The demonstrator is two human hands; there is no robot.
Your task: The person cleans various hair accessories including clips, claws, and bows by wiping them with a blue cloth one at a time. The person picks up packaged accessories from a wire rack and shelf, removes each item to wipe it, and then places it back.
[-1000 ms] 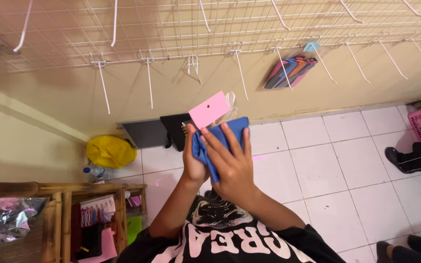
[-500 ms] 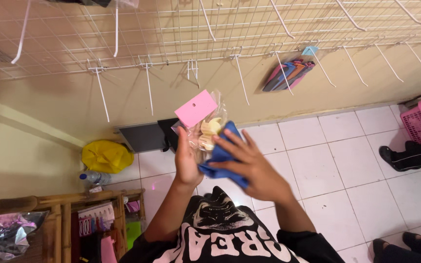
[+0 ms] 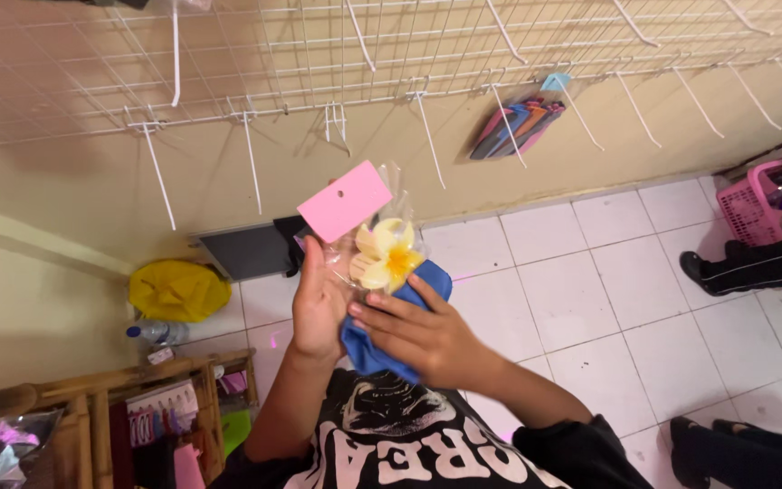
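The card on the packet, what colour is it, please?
Pink card, clearest in the head view.

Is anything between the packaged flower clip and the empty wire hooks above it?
Nothing visible. The flower clip packet, held up by the left hand with the right hand on the blue cloth, has open space up to the nearest hooks.

Flower clip (image 3: 384, 256): glossy cream-yellow plastic, sealed in a clear, shiny film bag with a matt pink paper header card (image 3: 348, 200). Blue cloth (image 3: 375, 349): soft, matt fabric. Wall grid (image 3: 337, 54): white-coated metal wire. Floor tiles (image 3: 581, 299): smooth, pale, faintly glossy. Left rack (image 3: 92, 398): bamboo wood.
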